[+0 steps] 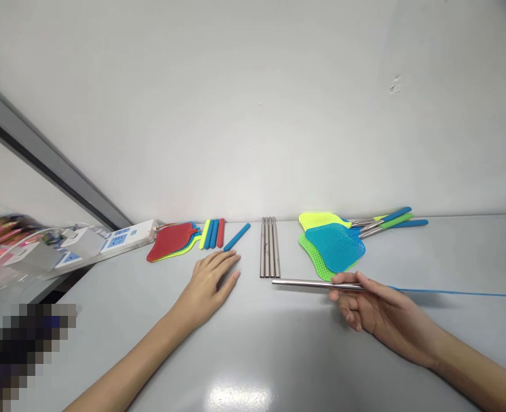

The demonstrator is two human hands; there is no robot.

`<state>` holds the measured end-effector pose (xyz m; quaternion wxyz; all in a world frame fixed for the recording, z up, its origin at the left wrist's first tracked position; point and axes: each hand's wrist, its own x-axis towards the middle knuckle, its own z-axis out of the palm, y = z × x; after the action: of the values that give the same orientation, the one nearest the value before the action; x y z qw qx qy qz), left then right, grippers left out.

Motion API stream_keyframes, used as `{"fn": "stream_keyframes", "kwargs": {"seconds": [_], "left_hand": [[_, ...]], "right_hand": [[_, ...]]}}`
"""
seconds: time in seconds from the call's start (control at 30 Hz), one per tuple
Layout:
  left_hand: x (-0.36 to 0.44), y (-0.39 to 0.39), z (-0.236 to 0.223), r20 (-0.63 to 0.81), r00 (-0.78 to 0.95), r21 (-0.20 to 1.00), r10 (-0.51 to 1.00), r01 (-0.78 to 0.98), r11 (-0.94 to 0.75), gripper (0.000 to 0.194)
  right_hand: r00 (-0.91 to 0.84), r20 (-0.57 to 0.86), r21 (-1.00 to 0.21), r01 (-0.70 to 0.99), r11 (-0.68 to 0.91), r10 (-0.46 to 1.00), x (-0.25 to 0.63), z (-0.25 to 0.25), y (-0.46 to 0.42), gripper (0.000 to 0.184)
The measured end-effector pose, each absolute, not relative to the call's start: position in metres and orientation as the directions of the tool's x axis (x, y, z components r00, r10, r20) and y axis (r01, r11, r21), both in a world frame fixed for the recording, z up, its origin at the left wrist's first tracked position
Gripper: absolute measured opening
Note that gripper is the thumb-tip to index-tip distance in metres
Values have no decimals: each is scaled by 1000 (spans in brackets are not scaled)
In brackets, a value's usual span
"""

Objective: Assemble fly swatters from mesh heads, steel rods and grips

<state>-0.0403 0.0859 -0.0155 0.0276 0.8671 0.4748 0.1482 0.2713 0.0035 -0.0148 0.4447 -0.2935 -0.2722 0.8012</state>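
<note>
right hand (375,306) clamped around a bare steel swatter shaft (304,283), slim, straight and shiny, held level

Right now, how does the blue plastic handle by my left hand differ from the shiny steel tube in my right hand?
The blue plastic handle lies on the grey table near your left hand, while the steel tube is gripped in your right hand. The handle is matte blue, the tube shiny silver. The handle looks shorter than the tube. Both are straight, slim rods.
</note>
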Motion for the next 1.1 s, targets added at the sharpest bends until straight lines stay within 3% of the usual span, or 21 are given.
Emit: {"fn": "stream_keyframes", "kwargs": {"seconds": [0.23,0.43,0.63,0.77,0.9,1.1], "left_hand": [[-38,83,-14,293,460,201,838,827,-525,34],[-40,85,-16,185,482,186,856,838,-512,40],[-40,87,-17,214,461,225,861,835,-502,41],[-38,82,-13,303,406,353,862,793,-497,36],[-33,75,-9,378,172,579,910,723,-377,24],[-29,76,-7,304,8,859,952,430,-278,21]], "right_hand": [[-429,-245,-668,-576,-472,870,272,-14,5,30],[-443,-242,-631,-603,-487,863,273,-15,4,33],[-429,-262,-618,-614,-492,865,273,-15,4,33],[-403,-274,-619,-621,-481,873,272,-14,4,34],[-389,-284,-615,-627,-478,876,272,-14,4,34],[-391,-291,-617,-620,-484,873,273,-15,4,35]]}}
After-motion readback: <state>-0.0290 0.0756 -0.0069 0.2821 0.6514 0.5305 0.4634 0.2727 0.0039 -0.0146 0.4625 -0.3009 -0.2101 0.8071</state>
